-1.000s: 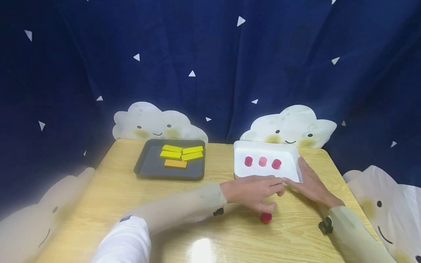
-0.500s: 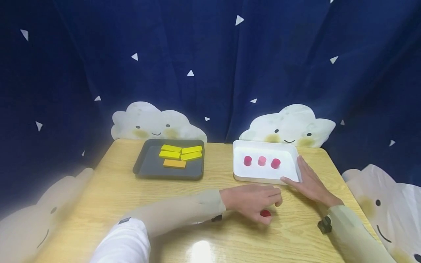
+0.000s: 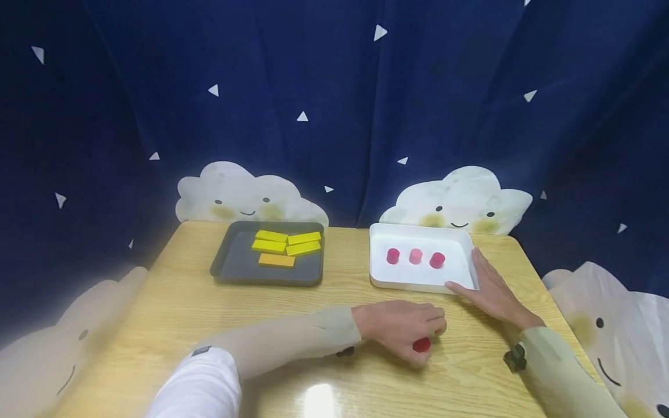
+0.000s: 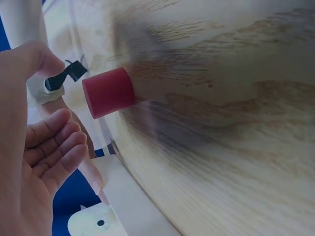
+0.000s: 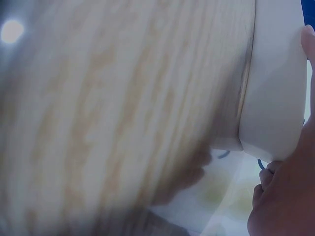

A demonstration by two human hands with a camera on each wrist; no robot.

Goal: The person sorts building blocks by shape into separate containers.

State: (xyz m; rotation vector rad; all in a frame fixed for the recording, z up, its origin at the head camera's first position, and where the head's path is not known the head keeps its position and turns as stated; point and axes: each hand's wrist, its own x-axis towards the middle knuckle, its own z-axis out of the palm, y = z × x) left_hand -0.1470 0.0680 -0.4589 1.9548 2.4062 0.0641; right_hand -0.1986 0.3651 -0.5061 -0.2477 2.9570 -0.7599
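My left hand (image 3: pixel 397 328) is low over the table, thumb and fingers spread to either side of a red cylinder block (image 3: pixel 421 345). In the left wrist view the red cylinder block (image 4: pixel 109 93) stands upright on the wood, and a gap shows between it and the fingertips. My right hand (image 3: pixel 493 293) rests at the near right corner of a white tray (image 3: pixel 399 285), thumb on the front rim and straight fingers along the right side. Inside that tray, two red cylinders and a pink cylinder (image 3: pixel 415 256) stand in a row.
A dark grey tray (image 3: pixel 230 264) at the back left holds several yellow blocks (image 3: pixel 269 246) and an orange block (image 3: pixel 277 260). Behind the wooden table (image 3: pixel 172 325) hangs a dark blue curtain (image 3: pixel 334 87), with cloud shapes along the table's edges.
My left hand has come down from in front of the white tray toward the red cylinder and now straddles it. My right hand keeps its place at the tray corner.
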